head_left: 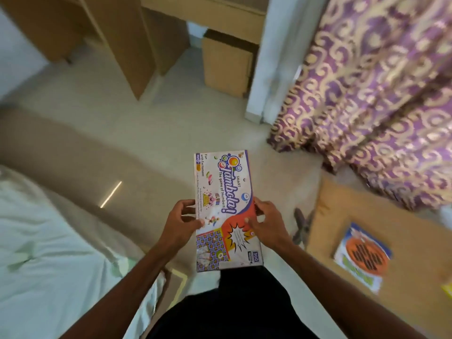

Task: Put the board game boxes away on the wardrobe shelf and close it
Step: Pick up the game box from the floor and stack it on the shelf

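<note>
pale tiled floor (97, 94) stretches ahead. left hand (182, 221) and right hand (265, 221) grip the flat white-and-purple cardboard tambola box (225, 192) by its long edges, in midair. carrying step, seemingly; next, walk it to the light wooden wardrobe (117, 33) ahead.

The Tambola box (227, 192) held between my left hand (182, 221) and right hand (266, 221) reads "SMART" in small capitals beside the big purple title "Tambola!", with "The game of Numbers" under the title and "Fun with Excitement" near the far left corner. A small blue ball (244, 197) printed by the title carries the number "10", and a dark label (254, 255) at the near right corner shows "300". The fine print on it and the lettering on the second box (362, 256) to my right are too blurred to read.
</note>
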`<state>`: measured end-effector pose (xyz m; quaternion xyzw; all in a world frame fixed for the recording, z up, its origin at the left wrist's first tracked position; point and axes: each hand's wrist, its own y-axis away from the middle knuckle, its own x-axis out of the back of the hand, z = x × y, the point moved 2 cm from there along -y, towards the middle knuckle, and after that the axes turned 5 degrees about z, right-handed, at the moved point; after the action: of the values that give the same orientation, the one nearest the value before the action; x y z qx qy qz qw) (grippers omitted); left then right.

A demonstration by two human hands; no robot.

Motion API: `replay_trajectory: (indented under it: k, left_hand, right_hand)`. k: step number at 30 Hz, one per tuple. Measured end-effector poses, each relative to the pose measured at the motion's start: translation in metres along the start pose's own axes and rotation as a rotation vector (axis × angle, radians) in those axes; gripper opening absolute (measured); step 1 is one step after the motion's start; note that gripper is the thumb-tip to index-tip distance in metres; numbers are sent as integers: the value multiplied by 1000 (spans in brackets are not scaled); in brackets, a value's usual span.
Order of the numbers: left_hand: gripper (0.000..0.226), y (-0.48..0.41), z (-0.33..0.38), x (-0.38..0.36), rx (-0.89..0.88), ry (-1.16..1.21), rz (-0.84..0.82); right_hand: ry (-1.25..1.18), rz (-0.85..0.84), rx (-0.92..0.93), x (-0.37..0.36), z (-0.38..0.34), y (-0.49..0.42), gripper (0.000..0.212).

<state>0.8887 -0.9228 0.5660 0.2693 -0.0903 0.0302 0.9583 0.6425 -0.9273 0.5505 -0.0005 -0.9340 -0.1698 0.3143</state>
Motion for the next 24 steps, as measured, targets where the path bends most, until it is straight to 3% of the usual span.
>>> replay_trajectory:
  k: [10,13,17,21,24]
  left_hand:
    - [44,-164,66,159,85,149,433]
    - [55,-206,93,212,53,199,574]
    - [77,-250,117,280,16,177,666]
    - [75,-304,126,358,14,123,721]
    - [76,-355,126,438,26,148,752]
  right_hand:
    - [105,-323,285,-116,-199,-225,41]
    - [132,-408,409,-152,-272,-285,41]
    - [162,-509,517,-210,-354,-346,45]
    - [208,-604,604,-284,-427,-404,67]
    - [241,-622,652,-356,-492,-445,60]
